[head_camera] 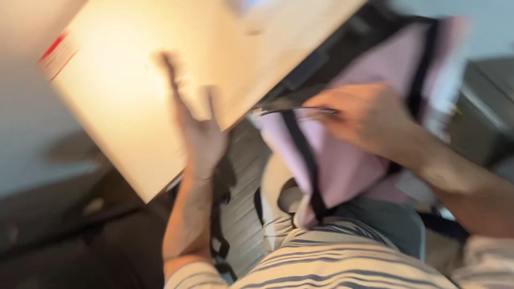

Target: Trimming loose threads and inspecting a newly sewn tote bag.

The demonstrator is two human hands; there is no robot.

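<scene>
Below the head camera, blurred by motion: one tan cardboard box [134,91], flat and large, tilted across the upper left, one corner bearing a red mark. One left hand [198,134], fingers [172,80] spread wide and pressed flat against the box's underside, gripping nothing. One pink bag [342,144] with black straps, at centre right, its top edge just beside the box's lower edge. One right hand [364,115], fingers curled at the bag's mouth on its dark rim; whether they pinch it fully cannot be told. Bag contents: hidden. One striped shirt [332,257] at the bottom edge. Open room: pale floor at far left; dark clutter lower left, unidentifiable.
</scene>
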